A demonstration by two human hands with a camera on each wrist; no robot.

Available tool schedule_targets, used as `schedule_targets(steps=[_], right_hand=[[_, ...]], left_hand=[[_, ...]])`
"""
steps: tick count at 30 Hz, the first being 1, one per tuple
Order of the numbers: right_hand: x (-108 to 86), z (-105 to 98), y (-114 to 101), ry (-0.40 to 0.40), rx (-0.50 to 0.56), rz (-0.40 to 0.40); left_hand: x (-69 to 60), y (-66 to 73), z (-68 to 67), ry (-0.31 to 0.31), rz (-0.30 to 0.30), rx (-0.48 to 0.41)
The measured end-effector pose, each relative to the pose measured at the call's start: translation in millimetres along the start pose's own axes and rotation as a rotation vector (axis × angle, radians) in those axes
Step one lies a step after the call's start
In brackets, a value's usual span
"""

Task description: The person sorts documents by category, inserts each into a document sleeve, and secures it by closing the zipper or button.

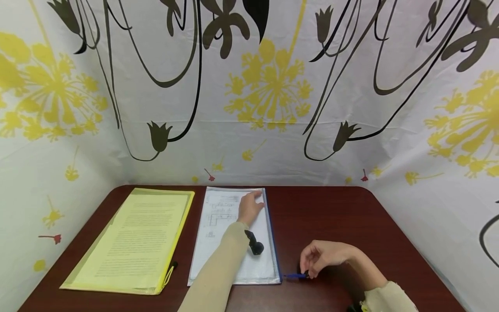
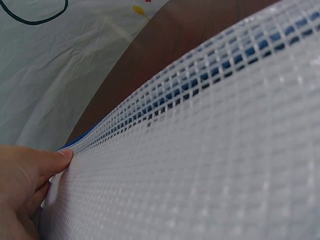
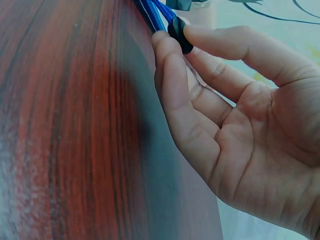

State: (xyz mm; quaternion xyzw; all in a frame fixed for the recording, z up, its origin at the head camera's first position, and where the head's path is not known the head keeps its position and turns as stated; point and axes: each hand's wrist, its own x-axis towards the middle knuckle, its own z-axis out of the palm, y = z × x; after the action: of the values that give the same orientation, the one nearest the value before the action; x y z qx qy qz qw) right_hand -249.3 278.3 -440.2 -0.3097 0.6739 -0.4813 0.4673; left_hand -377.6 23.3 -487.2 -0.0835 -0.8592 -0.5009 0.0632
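Observation:
A clear mesh zipper pouch (image 1: 249, 264) with a blue zip along its right edge lies on the table, a printed sheet with drawings showing through it. At its far right corner my left hand (image 1: 251, 209) pinches the edge; in the left wrist view the thumb (image 2: 62, 156) presses on top and the other fingers curl beneath. By the near right corner, my right hand (image 1: 325, 258) holds the zip's blue cord pull (image 1: 297, 275). Thumb and fingertips pinch its black end (image 3: 180, 36) in the right wrist view. The zip slider itself is too small to make out.
To the left lies a yellow mesh zipper pouch (image 1: 136, 234) with a printed page inside and a yellow cord pull (image 1: 168, 276) at its near corner. The dark red-brown table (image 1: 319, 212) has rounded far corners. Patterned white cloth (image 1: 249, 164) hangs around it.

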Motion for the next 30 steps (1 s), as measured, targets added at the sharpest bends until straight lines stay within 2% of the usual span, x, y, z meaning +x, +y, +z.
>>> schedule_targets(steps=[3,8,13,18,21,24,30], right_hand=[[-0.2,-0.8,1.9,0.009,0.006,-0.02],[0.9,-0.2,4.9,0.0,0.011,-0.104],[2.6,0.5,5.3,0.035,-0.021,-0.065],[4.6,0.6,2.3,0.079,-0.064,-0.022],[5.0,0.8,-0.2,0.107,-0.069,-0.001],[5.2,1.2,-1.0,0.122,-0.064,0.013],[4.5,2.5,-0.6,0.129,-0.07,0.019]], left_hand=[[-0.1,-0.5,-0.6,-0.006,0.014,0.0],[5.3,-6.4,-0.7,-0.046,0.061,0.037],[5.1,-8.4,-4.5,-0.122,0.067,0.134],[4.3,-3.0,-9.6,-0.164,0.083,0.309],[4.1,0.4,-11.1,-0.165,0.117,0.405],[2.8,1.2,-11.9,-0.149,0.155,0.46],[-1.2,-3.0,-17.0,-0.134,0.171,0.429]])
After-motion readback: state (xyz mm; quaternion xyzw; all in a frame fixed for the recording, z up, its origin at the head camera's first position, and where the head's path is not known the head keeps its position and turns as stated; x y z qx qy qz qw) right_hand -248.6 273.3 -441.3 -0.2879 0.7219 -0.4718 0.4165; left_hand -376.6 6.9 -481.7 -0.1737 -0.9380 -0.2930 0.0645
